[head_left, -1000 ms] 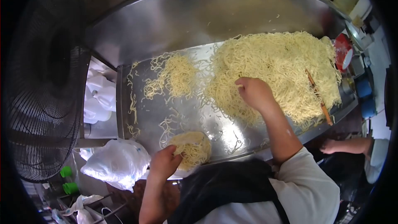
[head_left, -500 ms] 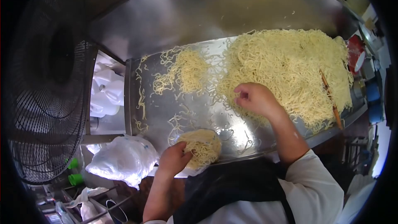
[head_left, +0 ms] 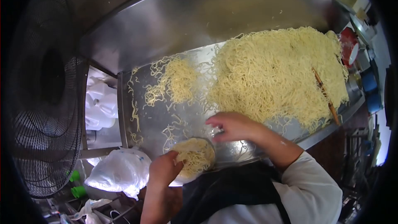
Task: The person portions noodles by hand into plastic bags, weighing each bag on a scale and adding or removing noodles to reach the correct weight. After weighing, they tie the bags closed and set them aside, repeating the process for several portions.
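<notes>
A clear plastic bag (head_left: 194,166) with noodles in it rests at the table's front edge. My left hand (head_left: 162,169) grips its left rim, thumb and fingertips over the opening. To the right of the bag, my right hand (head_left: 234,127) hovers above the metal, thumb and fingers apart in a curve, with nothing visible between them. A large heap of pale yellow noodles (head_left: 269,74) spreads behind and to the right of it. Farther left lies a smaller pile of noodles (head_left: 179,81).
A thin wooden stick (head_left: 326,96) lies on the heap's right side. Left of the steel table (head_left: 153,120) are a bulging plastic bag (head_left: 120,172), white jugs (head_left: 105,103) and a big fan (head_left: 45,99). A red container (head_left: 348,43) stands at the far right.
My right hand has come away from the heap's edge toward me and the bag, its fingers spreading. My left hand keeps its grip on the bag. The whole view has shifted slightly.
</notes>
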{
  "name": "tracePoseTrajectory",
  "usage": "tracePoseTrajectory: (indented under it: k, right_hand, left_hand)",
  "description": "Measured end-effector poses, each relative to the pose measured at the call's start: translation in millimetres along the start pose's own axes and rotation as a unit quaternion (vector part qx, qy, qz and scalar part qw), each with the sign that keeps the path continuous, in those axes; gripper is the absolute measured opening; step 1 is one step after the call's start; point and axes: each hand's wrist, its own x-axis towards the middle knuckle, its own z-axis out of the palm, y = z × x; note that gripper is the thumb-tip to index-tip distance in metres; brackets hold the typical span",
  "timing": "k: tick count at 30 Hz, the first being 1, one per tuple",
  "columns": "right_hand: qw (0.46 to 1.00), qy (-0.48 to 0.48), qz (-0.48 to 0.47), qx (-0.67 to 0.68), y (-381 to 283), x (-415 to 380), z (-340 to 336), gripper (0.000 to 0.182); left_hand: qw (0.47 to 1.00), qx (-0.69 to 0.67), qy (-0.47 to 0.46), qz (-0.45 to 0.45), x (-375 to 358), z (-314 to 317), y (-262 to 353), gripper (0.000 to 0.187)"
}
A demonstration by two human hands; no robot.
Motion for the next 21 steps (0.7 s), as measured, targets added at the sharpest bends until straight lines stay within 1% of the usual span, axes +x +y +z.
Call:
tracePoseTrajectory:
  k: [2,4,5,6,7,8,9,11,12,13,14,15,16,17,18,19,20,21]
  right_hand:
    - [0.985,0.079,-0.140,-0.070,-4,5,36,0.074]
    - [0.984,0.081,-0.141,-0.072,-10,3,76,0.075]
    - [0.983,0.081,-0.144,-0.075,-10,4,88,0.076]
    - [0.983,0.082,-0.144,-0.074,-5,7,91,0.076]
    - [0.994,0.006,-0.081,-0.071,-4,11,91,0.065]
    - [0.995,-0.071,-0.018,-0.068,-4,14,91,0.055]
    - [0.995,-0.075,-0.022,-0.067,-1,18,86,0.055]
    - [0.961,-0.208,0.098,-0.155,-6,24,56,0.028]
    - [0.963,-0.188,0.086,-0.171,-10,21,48,0.019]
    - [0.965,-0.168,0.076,-0.187,-15,18,38,0.014]
    - [0.969,-0.181,0.022,-0.167,-31,16,20,0.015]
    - [0.969,-0.181,0.024,-0.167,-46,16,11,0.015]
    - [0.982,-0.150,-0.025,-0.111,-61,17,7,0.015]
    - [0.989,-0.116,-0.074,-0.053,-71,19,6,0.016]
    - [0.990,-0.113,-0.072,-0.053,-78,23,9,0.016]
    - [0.996,-0.060,-0.072,-0.006,-84,27,11,0.017]
    - [0.997,-0.007,-0.073,0.039,-87,28,13,0.018]
    - [0.997,-0.005,-0.073,0.039,-87,27,12,0.018]
  left_hand:
    - [1.000,0.023,0.006,-0.006,-6,-20,10,0.035]
    - [0.995,-0.071,0.057,0.036,-14,-40,18,0.030]
    - [0.995,-0.070,0.056,0.036,-14,-41,15,0.030]
    - [0.978,-0.170,0.112,0.032,-15,-41,9,0.028]
    - [0.948,-0.267,0.168,0.025,-16,-40,6,0.028]
    - [0.923,-0.322,0.204,0.045,-17,-39,4,0.024]
    - [0.923,-0.322,0.206,0.039,-17,-36,4,0.024]
    - [0.888,-0.351,0.292,0.057,-10,-32,7,0.017]
    - [0.880,-0.333,0.325,0.091,-4,-29,7,0.016]
    - [0.881,-0.334,0.324,0.089,-1,-25,3,0.016]
    - [0.873,-0.377,0.302,0.072,3,-21,-1,0.016]
    - [0.862,-0.420,0.279,0.057,5,-20,-2,0.017]
    - [0.862,-0.421,0.277,0.058,6,-22,6,0.017]
    - [0.838,-0.500,0.217,0.041,6,-24,19,0.018]
    - [0.805,-0.573,0.153,0.024,6,-24,28,0.018]
    - [0.806,-0.572,0.152,0.026,6,-22,29,0.018]
    - [0.803,-0.590,0.087,0.001,9,-18,28,0.019]
    - [0.796,-0.605,0.022,-0.026,12,-13,25,0.022]
